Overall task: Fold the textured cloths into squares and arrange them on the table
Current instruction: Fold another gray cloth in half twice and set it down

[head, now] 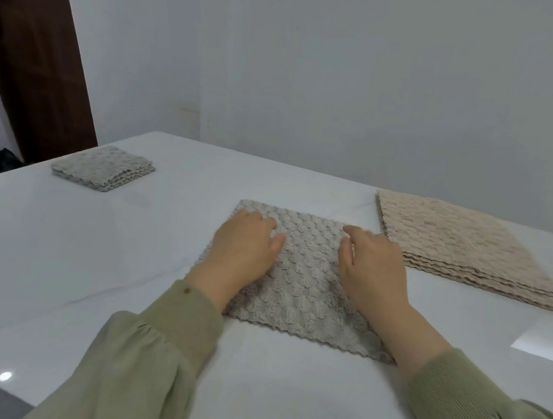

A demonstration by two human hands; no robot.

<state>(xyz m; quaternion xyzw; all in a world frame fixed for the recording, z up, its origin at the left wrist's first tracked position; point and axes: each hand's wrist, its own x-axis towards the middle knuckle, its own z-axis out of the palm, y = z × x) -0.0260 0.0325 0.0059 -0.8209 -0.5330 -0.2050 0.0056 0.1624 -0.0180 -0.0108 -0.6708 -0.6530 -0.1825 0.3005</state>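
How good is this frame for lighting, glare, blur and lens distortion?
Head view: soft, even light with faint shadows; a small glare spot at lower left and a bright patch at the right edge on the glossy table; wide-angle distortion leans the brown door frame; left hand and right hand slightly smeared, yet the texture of the grey cloth is readable.

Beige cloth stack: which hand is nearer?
Right. The right hand rests on the grey cloth, close beside the beige cloth stack; the left hand rests on that cloth's opposite side, farther away.
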